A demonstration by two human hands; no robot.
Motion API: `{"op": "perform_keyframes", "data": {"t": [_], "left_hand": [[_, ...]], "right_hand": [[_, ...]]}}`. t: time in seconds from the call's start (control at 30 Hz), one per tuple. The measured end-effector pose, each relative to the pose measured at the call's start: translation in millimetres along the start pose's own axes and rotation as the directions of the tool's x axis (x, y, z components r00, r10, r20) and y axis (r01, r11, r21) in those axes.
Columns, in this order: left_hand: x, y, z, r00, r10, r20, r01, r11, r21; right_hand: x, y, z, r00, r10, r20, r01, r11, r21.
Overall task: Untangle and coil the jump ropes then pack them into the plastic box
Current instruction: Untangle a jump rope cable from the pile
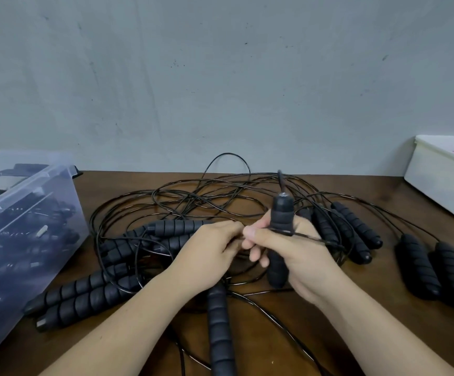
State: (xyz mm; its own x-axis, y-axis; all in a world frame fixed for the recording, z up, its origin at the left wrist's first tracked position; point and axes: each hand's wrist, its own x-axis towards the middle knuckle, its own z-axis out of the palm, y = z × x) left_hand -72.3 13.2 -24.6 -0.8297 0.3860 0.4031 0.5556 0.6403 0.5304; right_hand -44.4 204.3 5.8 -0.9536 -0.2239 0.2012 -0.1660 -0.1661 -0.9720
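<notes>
A tangle of thin black jump rope cords (207, 196) lies on the brown table (329, 335), with several black ribbed foam handles around it. My right hand (293, 256) grips one upright handle (281, 221), its cord running across my fingers. My left hand (207, 253) pinches a cord next to my right thumb. Another handle (219, 329) hangs below my left hand towards the near edge. The clear plastic box (17, 240) stands at the left and holds coiled ropes.
A white plastic tub (437, 180) with something pink inside stands at the back right. Pairs of handles lie at the left (84, 297) and right (435, 270) of the tangle. A grey wall rises right behind the table.
</notes>
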Motion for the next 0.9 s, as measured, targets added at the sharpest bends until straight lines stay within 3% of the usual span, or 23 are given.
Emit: {"op": "perform_keyframes", "data": {"t": [0.13,0.2,0.37,0.47,0.53,0.73,0.9], "left_hand": [[6,-2,-11,0.993,0.034,-0.113,-0.033,0.999,0.016],[6,-3,-16,0.986,0.015,-0.163,-0.011,1.000,0.021],[2,6,-21,0.964,0.045,-0.261,-0.035,0.998,0.045],[0,18,-12,0.972,0.106,-0.210,-0.094,0.993,0.067],[-1,19,-6,0.979,0.106,-0.171,-0.096,0.993,0.065],[-2,11,1,0.998,-0.025,-0.050,0.019,0.994,-0.106],[1,6,0,0.997,-0.065,-0.046,0.057,0.986,-0.158]], "right_hand": [[2,-22,-18,0.994,0.013,-0.112,0.024,0.944,0.328],[4,-26,-25,0.989,0.013,-0.147,0.048,0.915,0.400],[6,-16,-19,0.990,0.001,-0.144,0.039,0.961,0.274],[4,0,-7,0.995,-0.056,-0.078,0.059,0.998,0.036],[4,7,-1,0.994,-0.067,-0.083,0.065,0.998,-0.025],[3,9,-2,0.993,-0.099,-0.068,0.096,0.995,-0.038],[6,-14,-16,0.984,-0.039,-0.176,0.080,0.969,0.232]]}}
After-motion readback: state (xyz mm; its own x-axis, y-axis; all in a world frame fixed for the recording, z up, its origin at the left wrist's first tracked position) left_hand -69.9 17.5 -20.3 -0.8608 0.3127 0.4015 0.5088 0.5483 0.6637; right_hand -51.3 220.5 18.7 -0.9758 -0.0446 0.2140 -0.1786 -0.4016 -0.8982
